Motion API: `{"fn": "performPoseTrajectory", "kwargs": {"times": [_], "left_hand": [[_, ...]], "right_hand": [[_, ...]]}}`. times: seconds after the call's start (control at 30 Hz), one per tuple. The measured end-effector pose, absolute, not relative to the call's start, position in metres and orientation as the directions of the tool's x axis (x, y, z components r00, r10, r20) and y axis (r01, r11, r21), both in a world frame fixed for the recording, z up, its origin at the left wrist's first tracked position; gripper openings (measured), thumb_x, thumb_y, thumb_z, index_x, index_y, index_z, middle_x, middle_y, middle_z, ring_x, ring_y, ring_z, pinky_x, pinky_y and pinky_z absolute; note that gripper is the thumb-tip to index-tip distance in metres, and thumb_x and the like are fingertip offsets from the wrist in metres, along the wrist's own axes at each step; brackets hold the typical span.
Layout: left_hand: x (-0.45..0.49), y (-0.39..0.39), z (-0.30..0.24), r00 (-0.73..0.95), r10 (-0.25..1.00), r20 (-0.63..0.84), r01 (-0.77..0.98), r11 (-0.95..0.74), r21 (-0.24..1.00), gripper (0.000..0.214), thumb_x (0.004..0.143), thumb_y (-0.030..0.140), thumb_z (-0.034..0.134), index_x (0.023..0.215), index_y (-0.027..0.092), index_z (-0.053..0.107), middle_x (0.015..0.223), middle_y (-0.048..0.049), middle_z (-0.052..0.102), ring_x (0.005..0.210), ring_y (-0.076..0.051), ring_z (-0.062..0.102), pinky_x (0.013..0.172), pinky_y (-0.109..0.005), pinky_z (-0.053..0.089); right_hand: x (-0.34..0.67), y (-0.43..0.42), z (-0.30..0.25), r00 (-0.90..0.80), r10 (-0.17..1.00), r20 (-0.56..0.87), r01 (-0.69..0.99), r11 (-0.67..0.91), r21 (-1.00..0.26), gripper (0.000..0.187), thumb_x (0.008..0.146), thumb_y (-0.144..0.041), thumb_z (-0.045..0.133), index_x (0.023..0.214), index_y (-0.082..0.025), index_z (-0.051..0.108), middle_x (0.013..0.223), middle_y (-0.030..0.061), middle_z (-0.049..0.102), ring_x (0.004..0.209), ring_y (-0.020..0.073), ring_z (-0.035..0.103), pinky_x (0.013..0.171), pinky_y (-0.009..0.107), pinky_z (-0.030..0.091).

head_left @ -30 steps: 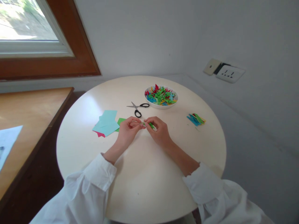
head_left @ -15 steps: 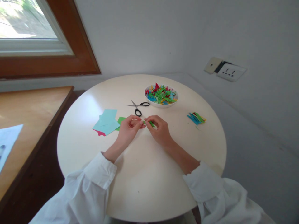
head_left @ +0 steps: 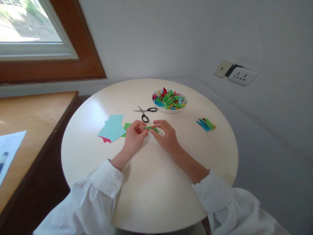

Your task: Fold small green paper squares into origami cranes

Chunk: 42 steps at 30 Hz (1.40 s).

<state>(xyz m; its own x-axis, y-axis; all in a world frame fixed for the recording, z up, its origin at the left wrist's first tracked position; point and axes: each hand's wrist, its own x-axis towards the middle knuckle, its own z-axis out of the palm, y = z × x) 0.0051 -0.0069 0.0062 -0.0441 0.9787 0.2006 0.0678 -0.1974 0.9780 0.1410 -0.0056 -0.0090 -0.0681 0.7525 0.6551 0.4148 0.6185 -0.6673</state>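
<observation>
A small piece of folded green paper (head_left: 154, 129) is pinched between my two hands, above the middle of the round table. My left hand (head_left: 135, 135) grips its left end with thumb and fingers. The right end is held by my right hand (head_left: 166, 135), thumb below and forefinger above. The fingers hide part of the paper, so its exact fold cannot be made out. Just beyond my hands lie opened scissors (head_left: 143, 112) with black handles. To the left of my left hand are light blue paper sheets (head_left: 112, 127), with green paper (head_left: 126, 126) and pink paper (head_left: 104, 139) peeking out.
A white bowl (head_left: 169, 111) full of colourful folded paper pieces stands at the back of the round white table (head_left: 156, 195). Several coloured paper strips (head_left: 206, 124) lie at the right. A wooden desk (head_left: 49, 111) is at the left, and a wall socket (head_left: 242, 75) at the right.
My fingertips have shifted slightly on the green paper, and more of it now shows between my hands. Scissors, sheets and bowl stay in place.
</observation>
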Motion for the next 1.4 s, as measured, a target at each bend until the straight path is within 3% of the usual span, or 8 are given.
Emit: {"fn": "performPoseTrajectory", "kwargs": {"times": [0.2, 0.53, 0.67, 0.77, 0.9, 1.07, 1.27, 1.4], "left_hand": [[0.008, -0.008, 0.005, -0.171, 0.947, 0.273, 0.097, -0.259, 0.961, 0.013, 0.064, 0.013, 0.057, 0.072, 0.019, 0.049, 0.054, 0.0070, 0.044, 0.050, -0.007, 0.044, 0.048, -0.019, 0.033], [0.004, -0.009, 0.004, -0.123, 0.917, 0.380, 0.267, -0.338, 0.902, 0.011, 0.067, 0.015, 0.057, 0.076, 0.020, 0.051, 0.065, 0.0032, 0.051, 0.058, -0.010, 0.045, 0.056, -0.023, 0.036], [0.002, -0.006, 0.003, -0.079, 0.900, 0.430, 0.400, -0.366, 0.840, 0.019, 0.065, 0.022, 0.064, 0.082, 0.020, 0.057, 0.085, -0.0022, 0.059, 0.078, -0.016, 0.052, 0.072, -0.028, 0.041], [0.001, -0.004, 0.003, 0.005, 0.934, 0.357, 0.283, -0.344, 0.895, 0.024, 0.065, 0.024, 0.065, 0.088, 0.020, 0.058, 0.096, -0.0046, 0.061, 0.090, -0.018, 0.056, 0.079, -0.030, 0.042], [0.001, -0.002, 0.002, 0.069, 0.961, 0.270, 0.142, -0.277, 0.950, 0.015, 0.066, 0.023, 0.064, 0.080, 0.018, 0.061, 0.084, -0.0040, 0.063, 0.078, -0.016, 0.058, 0.070, -0.026, 0.043], [0.000, 0.000, 0.002, 0.052, 0.961, 0.271, 0.178, -0.276, 0.945, 0.007, 0.067, 0.022, 0.063, 0.072, 0.017, 0.063, 0.069, -0.0018, 0.062, 0.065, -0.014, 0.055, 0.063, -0.025, 0.042], [-0.003, -0.002, 0.002, 0.012, 0.931, 0.365, 0.219, -0.358, 0.907, 0.009, 0.069, 0.019, 0.060, 0.078, 0.018, 0.063, 0.083, -0.0040, 0.066, 0.079, -0.016, 0.059, 0.076, -0.027, 0.044], [-0.003, -0.003, 0.002, 0.009, 0.915, 0.403, 0.252, -0.392, 0.885, 0.010, 0.070, 0.019, 0.060, 0.080, 0.019, 0.063, 0.090, -0.0051, 0.066, 0.086, -0.018, 0.060, 0.082, -0.029, 0.044]], "right_hand": [[0.140, -0.006, -0.007, -0.018, 0.767, 0.641, 0.484, 0.568, -0.666, 0.006, 0.076, -0.022, 0.061, 0.081, -0.023, 0.064, 0.081, 0.0033, 0.056, 0.080, 0.0173, 0.055, 0.074, 0.034, 0.048], [0.140, -0.006, -0.006, -0.046, 0.791, 0.610, 0.442, 0.564, -0.697, 0.006, 0.078, -0.022, 0.057, 0.077, -0.022, 0.063, 0.075, 0.0020, 0.064, 0.071, 0.0153, 0.057, 0.060, 0.028, 0.046], [0.140, -0.006, -0.007, -0.042, 0.798, 0.601, 0.424, 0.558, -0.713, 0.005, 0.077, -0.022, 0.058, 0.077, -0.022, 0.064, 0.075, 0.0021, 0.065, 0.072, 0.0156, 0.058, 0.060, 0.028, 0.047], [0.141, -0.006, -0.009, -0.059, 0.814, 0.578, 0.395, 0.551, -0.735, 0.007, 0.078, -0.023, 0.058, 0.080, -0.022, 0.064, 0.078, 0.0021, 0.066, 0.073, 0.0153, 0.059, 0.063, 0.029, 0.048], [0.141, -0.005, -0.013, -0.086, 0.827, 0.556, 0.344, 0.548, -0.762, 0.010, 0.079, -0.023, 0.056, 0.083, -0.023, 0.065, 0.082, 0.0028, 0.066, 0.077, 0.0157, 0.060, 0.064, 0.029, 0.049], [0.141, -0.004, -0.012, -0.080, 0.829, 0.554, 0.354, 0.543, -0.762, 0.011, 0.078, -0.023, 0.056, 0.084, -0.024, 0.067, 0.082, 0.0029, 0.065, 0.079, 0.0162, 0.059, 0.063, 0.028, 0.048], [0.142, -0.006, -0.008, -0.019, 0.850, 0.526, 0.365, 0.495, -0.788, 0.012, 0.077, -0.024, 0.058, 0.085, -0.023, 0.067, 0.071, 0.0001, 0.061, 0.063, 0.0124, 0.054, 0.058, 0.026, 0.045], [0.141, -0.005, -0.009, -0.010, 0.874, 0.486, 0.246, 0.473, -0.846, 0.011, 0.077, -0.024, 0.057, 0.083, -0.022, 0.067, 0.081, 0.0012, 0.067, 0.073, 0.0139, 0.060, 0.066, 0.027, 0.048]]}}
